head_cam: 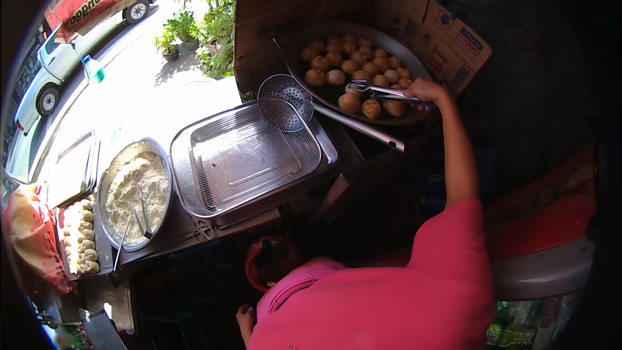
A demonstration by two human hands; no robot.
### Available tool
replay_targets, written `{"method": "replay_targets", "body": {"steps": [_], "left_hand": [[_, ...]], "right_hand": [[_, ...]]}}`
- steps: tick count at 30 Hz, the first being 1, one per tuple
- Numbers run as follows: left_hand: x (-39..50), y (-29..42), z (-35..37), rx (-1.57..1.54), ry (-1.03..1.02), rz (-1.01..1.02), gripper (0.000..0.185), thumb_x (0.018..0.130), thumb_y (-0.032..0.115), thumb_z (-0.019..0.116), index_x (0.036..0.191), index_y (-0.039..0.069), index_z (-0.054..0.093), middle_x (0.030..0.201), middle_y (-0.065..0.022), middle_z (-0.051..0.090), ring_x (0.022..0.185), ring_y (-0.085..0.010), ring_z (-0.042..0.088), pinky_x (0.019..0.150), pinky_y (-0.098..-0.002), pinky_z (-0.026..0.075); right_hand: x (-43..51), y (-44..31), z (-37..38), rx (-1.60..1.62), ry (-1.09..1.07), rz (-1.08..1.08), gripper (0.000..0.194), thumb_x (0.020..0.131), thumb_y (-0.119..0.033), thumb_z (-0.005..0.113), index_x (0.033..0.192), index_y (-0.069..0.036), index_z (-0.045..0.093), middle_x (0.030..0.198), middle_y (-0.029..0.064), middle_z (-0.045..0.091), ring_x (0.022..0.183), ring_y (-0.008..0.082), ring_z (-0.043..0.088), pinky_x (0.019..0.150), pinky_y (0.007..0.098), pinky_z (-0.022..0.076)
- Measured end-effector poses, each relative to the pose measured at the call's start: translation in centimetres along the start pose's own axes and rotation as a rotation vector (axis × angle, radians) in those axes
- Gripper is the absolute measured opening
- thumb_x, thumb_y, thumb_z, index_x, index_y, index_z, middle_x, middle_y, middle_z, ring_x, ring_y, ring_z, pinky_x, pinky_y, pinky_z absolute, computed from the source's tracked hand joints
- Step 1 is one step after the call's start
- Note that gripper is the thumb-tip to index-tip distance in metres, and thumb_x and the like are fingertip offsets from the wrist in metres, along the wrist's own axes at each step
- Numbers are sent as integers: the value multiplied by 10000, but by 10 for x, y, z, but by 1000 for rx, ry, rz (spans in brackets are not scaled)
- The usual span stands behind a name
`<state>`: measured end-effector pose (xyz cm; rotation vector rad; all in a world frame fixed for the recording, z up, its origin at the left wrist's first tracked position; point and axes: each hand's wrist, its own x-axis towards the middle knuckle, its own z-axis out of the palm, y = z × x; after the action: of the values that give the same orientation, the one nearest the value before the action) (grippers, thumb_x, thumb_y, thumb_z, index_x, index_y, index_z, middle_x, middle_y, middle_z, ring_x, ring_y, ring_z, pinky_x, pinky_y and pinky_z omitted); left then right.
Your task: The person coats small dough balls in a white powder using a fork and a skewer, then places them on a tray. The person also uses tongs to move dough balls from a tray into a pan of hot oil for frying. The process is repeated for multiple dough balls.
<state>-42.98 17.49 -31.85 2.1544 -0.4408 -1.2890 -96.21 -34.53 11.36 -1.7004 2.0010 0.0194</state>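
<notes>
My right hand (425, 91) grips metal tongs (388, 90) over a wide pan (407, 51). Round browned dough balls (350, 66) fill much of the pan, a few of them paler than the others. The forked end of the tongs is among the balls near the pan's front; whether it pinches one I cannot tell. Down by my side, near the hem of the pink shirt (379, 301), is my left hand (246, 318). It is partly in shadow, and its finger position is unclear.
Cardboard (306, 5) screens the pan's far side. A perforated skimmer (286, 95) overlaps a rectangular wire-mesh basket (252, 194); its handle (362, 129) juts toward me. Farther left are a bowl of white flour (138, 175) holding utensils and a tray of rolled dough pieces (80, 238).
</notes>
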Motion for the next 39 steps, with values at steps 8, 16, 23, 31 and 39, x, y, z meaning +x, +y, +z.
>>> {"method": "replay_targets", "body": {"steps": [8, 16, 23, 31, 39], "left_hand": [[5, 2, -1, -23, -7, -25, 340, 799, 60, 610, 1125, -29, 575, 911, -120, 645, 663, -147, 589, 541, -279, 475], [15, 1, 0, -23, -13, 22, 320, 800, 45, 601, 1107, -41, 577, 908, -130, 643, 672, -150, 592, 556, -277, 476], [17, -8, 0, -32, -21, 19, 320, 802, 44, 597, 1105, -55, 574, 910, -132, 645, 673, -151, 589, 568, -276, 474], [13, -5, -5, -4, -19, 16, 320, 810, 55, 601, 1111, -51, 577, 899, -132, 647, 670, -154, 588, 563, -285, 472], [7, -2, -2, -11, 7, 20, 308, 805, 51, 608, 1097, -46, 586, 898, -127, 646, 685, -156, 595, 575, -290, 481]], "right_hand": [[-34, -39, 6, -339, 268, -144, 251, 816, -241, 590, 908, -27, 682, 760, 141, 654, 626, 226, 643, 526, 352, 506], [-60, -74, 36, -796, 574, -298, 124, 724, -103, 596, 787, -64, 695, 862, 128, 679, 849, 284, 655, 733, 384, 512], [-52, -74, 55, -893, 650, -299, 108, 718, -88, 604, 763, -67, 700, 814, 110, 677, 855, 255, 657, 745, 370, 506], [-81, -78, 27, -781, 620, -223, 134, 742, -115, 601, 806, -38, 690, 894, 163, 665, 847, 316, 655, 736, 420, 508], [-84, -85, 5, -648, 717, -274, 144, 766, -146, 585, 841, -53, 666, 858, 142, 666, 848, 312, 650, 742, 411, 514]]}}
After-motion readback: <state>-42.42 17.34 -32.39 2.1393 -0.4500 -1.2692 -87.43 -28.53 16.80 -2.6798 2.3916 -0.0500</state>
